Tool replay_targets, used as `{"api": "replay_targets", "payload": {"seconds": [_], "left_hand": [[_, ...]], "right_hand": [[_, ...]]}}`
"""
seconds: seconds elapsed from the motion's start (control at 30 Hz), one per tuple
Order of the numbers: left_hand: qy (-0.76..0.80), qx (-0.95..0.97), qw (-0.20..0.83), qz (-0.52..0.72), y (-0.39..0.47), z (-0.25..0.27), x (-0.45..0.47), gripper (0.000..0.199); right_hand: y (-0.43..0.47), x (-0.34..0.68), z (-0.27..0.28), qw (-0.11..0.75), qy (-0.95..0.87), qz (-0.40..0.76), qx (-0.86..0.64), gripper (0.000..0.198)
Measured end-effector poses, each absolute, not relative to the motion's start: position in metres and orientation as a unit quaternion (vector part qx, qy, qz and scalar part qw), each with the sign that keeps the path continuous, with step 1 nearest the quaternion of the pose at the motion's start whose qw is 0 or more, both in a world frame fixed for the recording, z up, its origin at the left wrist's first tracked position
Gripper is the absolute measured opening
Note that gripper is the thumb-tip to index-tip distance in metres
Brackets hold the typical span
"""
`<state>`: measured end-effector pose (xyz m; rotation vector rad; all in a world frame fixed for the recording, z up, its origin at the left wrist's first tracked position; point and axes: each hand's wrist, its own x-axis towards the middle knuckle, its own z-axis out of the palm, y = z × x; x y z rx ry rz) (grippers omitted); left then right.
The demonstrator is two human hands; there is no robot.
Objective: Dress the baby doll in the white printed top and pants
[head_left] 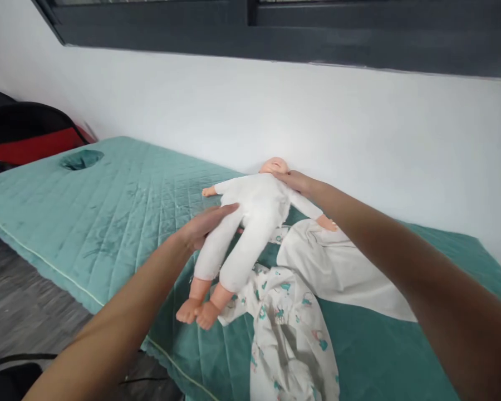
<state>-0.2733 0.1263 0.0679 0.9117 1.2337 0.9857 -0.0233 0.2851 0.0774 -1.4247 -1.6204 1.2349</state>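
A baby doll (pixel 259 196) with a white cloth body and pinkish head, hands and feet lies face up, its head near the wall. My left hand (pixel 209 223) holds the doll at its hip and upper leg, thumb on top and the other fingers hidden under it. Up at the doll's neck and shoulder, my right hand (pixel 292 181) grips it, some of its fingers out of sight. Below the doll lies a crumpled white garment with a green and pink print (pixel 292 328). A plain white cloth (pixel 338 262) is bunched beside the doll's hand.
The doll and cloths rest on a green quilted bed cover (pixel 121 200) with a round hole (pixel 81 160) at its left end. Behind runs a white wall (pixel 171 106) beneath a dark window frame (pixel 359 39). A black and red chair (pixel 29 136) stands at far left.
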Motion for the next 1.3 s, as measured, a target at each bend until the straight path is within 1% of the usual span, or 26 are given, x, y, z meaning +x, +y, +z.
{"api": "replay_targets", "payload": {"seconds": [0.07, 0.2, 0.27, 0.3, 0.33, 0.37, 0.43, 0.47, 0.5, 0.53, 0.6, 0.63, 0.7, 0.73, 0.77, 0.8, 0.87, 0.93, 1.0, 1.07, 1.1, 1.13, 1.2, 1.23, 1.27, 1.3], "left_hand": [[0.554, 0.389, 0.597, 0.431, 0.134, 0.059, -0.299, 0.043], [0.561, 0.391, 0.626, 0.374, 0.146, 0.042, -0.335, 0.053], [0.571, 0.407, 0.615, 0.361, 0.149, 0.037, -0.346, 0.056], [0.587, 0.420, 0.588, 0.365, 0.149, 0.034, -0.348, 0.056], [0.614, 0.436, 0.538, 0.380, 0.148, 0.033, -0.348, 0.055], [0.646, 0.453, 0.459, 0.409, 0.145, 0.032, -0.345, 0.052], [0.681, 0.501, 0.249, 0.473, 0.133, 0.033, -0.328, 0.042], [0.667, 0.537, 0.156, 0.492, 0.123, 0.034, -0.315, 0.037], [0.632, 0.590, 0.092, 0.494, 0.110, 0.036, -0.299, 0.034], [0.579, 0.659, 0.068, 0.475, 0.096, 0.038, -0.281, 0.031], [0.444, 0.820, 0.119, 0.341, 0.065, 0.042, -0.245, 0.040], [0.377, 0.881, 0.150, 0.242, 0.050, 0.043, -0.228, 0.052], [0.290, 0.938, 0.178, 0.059, 0.025, 0.046, -0.202, 0.071], [0.275, 0.945, 0.175, -0.003, 0.017, 0.048, -0.192, 0.072], [0.277, 0.946, 0.164, -0.040, 0.011, 0.050, -0.185, 0.064], [0.291, 0.943, 0.152, -0.056, 0.007, 0.054, -0.178, 0.051], [0.318, 0.937, 0.133, -0.051, 0.002, 0.066, -0.166, 0.027], [0.336, 0.936, 0.107, -0.003, -0.005, 0.084, -0.151, 0.022], [0.345, 0.932, 0.058, 0.090, -0.017, 0.106, -0.130, 0.024], [0.358, 0.908, 0.016, 0.219, -0.030, 0.125, -0.106, 0.027], [0.363, 0.885, 0.013, 0.290, -0.035, 0.132, -0.094, 0.028], [0.368, 0.858, 0.020, 0.359, -0.039, 0.138, -0.082, 0.031], [0.368, 0.803, 0.060, 0.464, -0.044, 0.145, -0.060, 0.049], [0.363, 0.792, 0.093, 0.482, -0.044, 0.146, -0.052, 0.058], [0.357, 0.795, 0.130, 0.473, -0.045, 0.146, -0.045, 0.061], [0.351, 0.809, 0.165, 0.441, -0.045, 0.146, -0.039, 0.055]], "right_hand": [[0.299, -0.058, 0.067, 0.325, -0.641, 0.462, -0.520, 0.056], [0.317, -0.096, 0.046, 0.321, -0.673, 0.440, -0.500, 0.064], [0.316, -0.091, 0.040, 0.288, -0.698, 0.400, -0.519, 0.073], [0.313, -0.081, 0.038, 0.261, -0.710, 0.375, -0.537, 0.075], [0.308, -0.066, 0.036, 0.223, -0.722, 0.345, -0.557, 0.076], [0.300, -0.046, 0.035, 0.191, -0.726, 0.324, -0.576, 0.074], [0.279, 0.006, 0.035, 0.145, -0.725, 0.290, -0.607, 0.067], [0.265, 0.035, 0.035, 0.113, -0.722, 0.263, -0.630, 0.064], [0.249, 0.065, 0.036, 0.079, -0.718, 0.233, -0.651, 0.060], [0.232, 0.093, 0.038, 0.049, -0.711, 0.203, -0.671, 0.057], [0.197, 0.141, 0.043, -0.005, -0.704, 0.168, -0.690, 0.053], [0.179, 0.159, 0.046, -0.026, -0.704, 0.155, -0.692, 0.049], [0.147, 0.181, 0.055, -0.050, -0.713, 0.128, -0.688, 0.042], [0.132, 0.186, 0.061, -0.052, -0.719, 0.112, -0.684, 0.040], [0.118, 0.187, 0.067, -0.049, -0.725, 0.096, -0.680, 0.039], [0.105, 0.185, 0.074, -0.041, -0.731, 0.083, -0.676, 0.038], [0.082, 0.176, 0.091, -0.014, -0.741, 0.063, -0.668, 0.039], [0.060, 0.164, 0.111, 0.039, -0.751, 0.057, -0.657, 0.041], [0.037, 0.153, 0.133, 0.146, -0.767, 0.087, -0.619, 0.040], [0.013, 0.143, 0.156, 0.239, -0.782, 0.162, -0.552, 0.038], [-0.001, 0.139, 0.167, 0.268, -0.785, 0.209, -0.518, 0.037], [-0.015, 0.137, 0.178, 0.286, -0.784, 0.254, -0.488, 0.037], [-0.043, 0.135, 0.195, 0.302, -0.776, 0.316, -0.455, 0.037], [-0.057, 0.136, 0.201, 0.303, -0.773, 0.328, -0.451, 0.036], [-0.070, 0.138, 0.206, 0.304, -0.772, 0.327, -0.453, 0.034], [-0.082, 0.141, 0.209, 0.301, -0.775, 0.317, -0.456, 0.031]]}}
